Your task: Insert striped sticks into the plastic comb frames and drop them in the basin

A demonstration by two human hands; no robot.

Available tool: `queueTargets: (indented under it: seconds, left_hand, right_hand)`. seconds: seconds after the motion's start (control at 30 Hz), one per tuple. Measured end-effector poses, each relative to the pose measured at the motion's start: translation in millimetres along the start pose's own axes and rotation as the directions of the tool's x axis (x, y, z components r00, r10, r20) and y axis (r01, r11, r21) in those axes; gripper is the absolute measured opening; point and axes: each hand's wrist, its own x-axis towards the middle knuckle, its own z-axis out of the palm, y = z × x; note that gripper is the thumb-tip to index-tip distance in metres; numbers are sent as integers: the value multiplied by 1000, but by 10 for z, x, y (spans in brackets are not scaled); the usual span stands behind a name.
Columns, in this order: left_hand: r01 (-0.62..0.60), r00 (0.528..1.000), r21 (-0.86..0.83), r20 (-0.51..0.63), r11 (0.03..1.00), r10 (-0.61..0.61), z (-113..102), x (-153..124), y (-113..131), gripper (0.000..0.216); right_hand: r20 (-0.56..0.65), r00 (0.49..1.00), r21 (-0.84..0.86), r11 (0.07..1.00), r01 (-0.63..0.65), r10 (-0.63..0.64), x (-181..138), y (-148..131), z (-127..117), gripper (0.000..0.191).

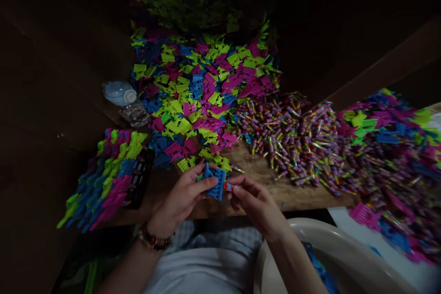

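Near the front edge of the wooden table, my left hand grips a blue plastic piece with a ribbed, comb-like side. My right hand pinches a small tube with a colourful wrapper against the right edge of that blue piece. Whether the tube is partly inside the piece, I cannot tell. Just beyond my hands lies a heap of loose plastic pieces in yellow-green, pink and blue. To its right spreads a pile of similar small wrapped tubes.
At left, several coloured pieces stand in slanted rows by a black rack. A clear bottle with a pale blue part lies behind them. A large pale basin sits at my lower right. More mixed pieces lie far right.
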Motion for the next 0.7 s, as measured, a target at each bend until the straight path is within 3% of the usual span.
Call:
queueTargets:
  seconds: [0.1,0.2,0.3,0.4,0.47,0.53,0.6,0.63,0.7]
  left_hand:
    - [-54,998,140,-7,989,55,31,-23,45,35]
    - [-161,977,359,-72,919,199,44,-55,61,28]
    - [-178,944,546,-141,819,299,-4,-74,-5,23]
    - [-165,929,685,-132,709,344,-136,-35,-132,24]
    - [-195,886,833,-76,517,457,-249,35,-211,32]
    - [-221,821,956,75,195,566,-348,126,-266,47]
    - [-232,797,966,257,-114,547,-407,207,-308,64]
    - [-240,805,947,317,-214,502,-420,235,-331,72]
    - [-264,829,919,372,-295,418,-420,256,-397,85]
  right_hand:
    - [30,997,-69,995,77,-75,-18,29,-12,17]
    - [12,983,-245,952,183,-186,-46,60,12,12]
    - [30,964,-452,856,250,-266,-50,108,45,13]
    - [91,957,-630,729,268,-274,3,160,11,15]
    - [132,943,-759,581,295,-306,73,179,-69,17]
    - [168,919,-890,346,298,-357,159,187,-185,22]
    - [225,909,-957,94,274,-351,242,194,-311,36]
    - [259,914,-962,6,275,-312,277,200,-369,51]
    - [323,924,-946,-60,317,-205,327,218,-459,80]
